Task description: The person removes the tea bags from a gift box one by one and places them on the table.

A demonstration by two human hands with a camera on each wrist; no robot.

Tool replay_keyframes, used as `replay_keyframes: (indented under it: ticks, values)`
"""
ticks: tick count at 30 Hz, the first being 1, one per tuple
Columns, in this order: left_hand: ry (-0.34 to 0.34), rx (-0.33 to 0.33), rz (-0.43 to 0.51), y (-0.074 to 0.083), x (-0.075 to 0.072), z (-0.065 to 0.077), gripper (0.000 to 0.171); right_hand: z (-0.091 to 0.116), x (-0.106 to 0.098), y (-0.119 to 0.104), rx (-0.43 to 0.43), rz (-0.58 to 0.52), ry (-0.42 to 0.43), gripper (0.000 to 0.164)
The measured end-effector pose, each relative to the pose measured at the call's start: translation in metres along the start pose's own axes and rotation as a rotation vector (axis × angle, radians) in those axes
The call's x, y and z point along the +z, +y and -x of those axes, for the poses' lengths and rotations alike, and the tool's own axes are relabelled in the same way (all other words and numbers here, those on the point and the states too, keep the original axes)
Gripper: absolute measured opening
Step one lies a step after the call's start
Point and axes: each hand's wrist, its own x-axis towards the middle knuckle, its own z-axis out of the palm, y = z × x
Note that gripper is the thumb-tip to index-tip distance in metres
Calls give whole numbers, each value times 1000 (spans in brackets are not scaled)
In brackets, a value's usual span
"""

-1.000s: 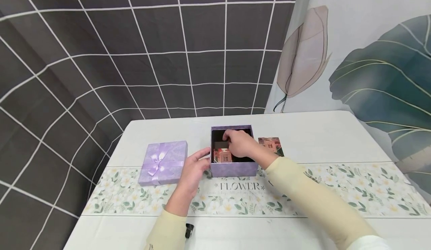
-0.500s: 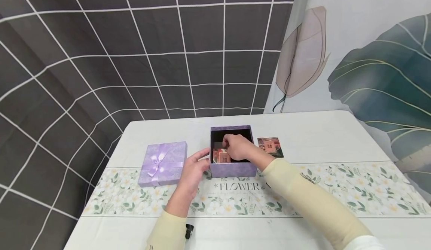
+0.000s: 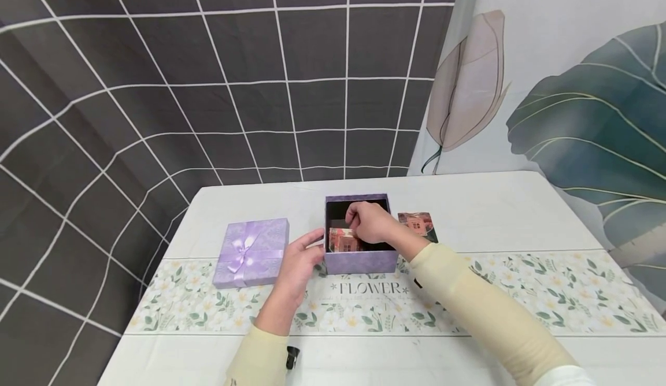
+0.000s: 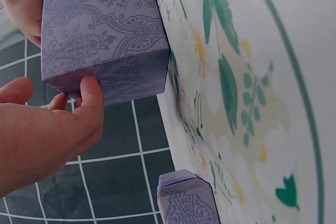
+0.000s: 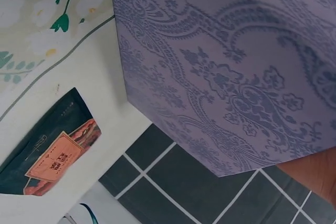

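A lidless purple box (image 3: 361,262) with a dark inside stands on the table. In it, at the front left, is a flat red-and-black packet (image 3: 343,240) with an orange label. My right hand (image 3: 370,222) reaches into the box, its curled fingers pinching the packet's upper right part; the fingertips are partly hidden. My left hand (image 3: 299,262) is at the box's left side. In the left wrist view, the left hand's fingers (image 4: 92,95) touch the box's patterned wall (image 4: 105,30), thumb held apart.
Left of the box lies its purple lid (image 3: 252,253) with a ribbon bow. Another packet (image 3: 418,225) lies flat to the right, seen also as a dark packet (image 5: 52,150) in the right wrist view. A grey gridded curtain (image 3: 250,85) hangs behind the table.
My right hand has shifted slightly within the box, and the packet at its fingers has moved a little. The left hand stays at the box's side; box and lid keep their places.
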Motion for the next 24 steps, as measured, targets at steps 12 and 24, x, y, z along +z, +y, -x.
replay_keyframes:
  ticks: [12,24]
  values:
    - [-16,23,-27,-2,2,-1,53,3,-13,5,-35,-185,32,16]
    - [-12,16,-5,-3,0,-2,56,28,-74,32,-16,-480,231,15]
